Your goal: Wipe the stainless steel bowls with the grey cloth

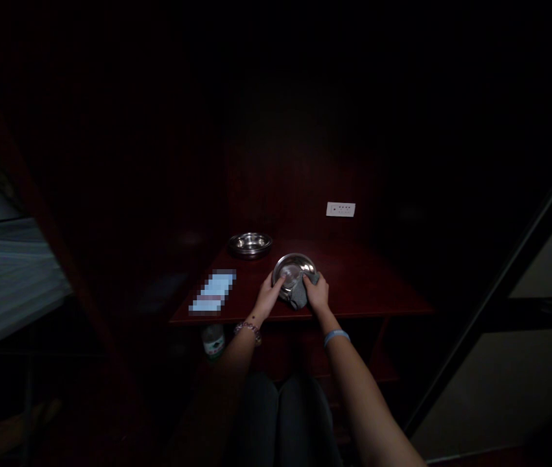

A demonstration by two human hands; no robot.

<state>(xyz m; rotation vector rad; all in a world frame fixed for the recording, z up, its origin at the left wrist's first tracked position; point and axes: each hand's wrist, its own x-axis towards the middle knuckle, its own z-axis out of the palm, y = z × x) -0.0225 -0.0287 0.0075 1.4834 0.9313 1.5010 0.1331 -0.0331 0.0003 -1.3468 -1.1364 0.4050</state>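
A shiny round metal bowl [291, 271] is held tilted over the front part of the dark red desk, its inside facing me. My left hand [269, 295] grips its left rim, with the thumb on the inner side. My right hand [317, 290] is closed on a grey cloth [299, 295] and presses it against the bowl's lower right side. Part of the cloth hangs below the rim. The fingers behind the bowl are hidden.
More metal bowls [250, 244], seemingly stacked, stand at the desk's back left. A blurred bright phone-like rectangle [214, 292] lies at the left front of the desk [363, 285]. Below its edge is a bottle [213, 342]. A white socket plate [340, 209] is on the back wall.
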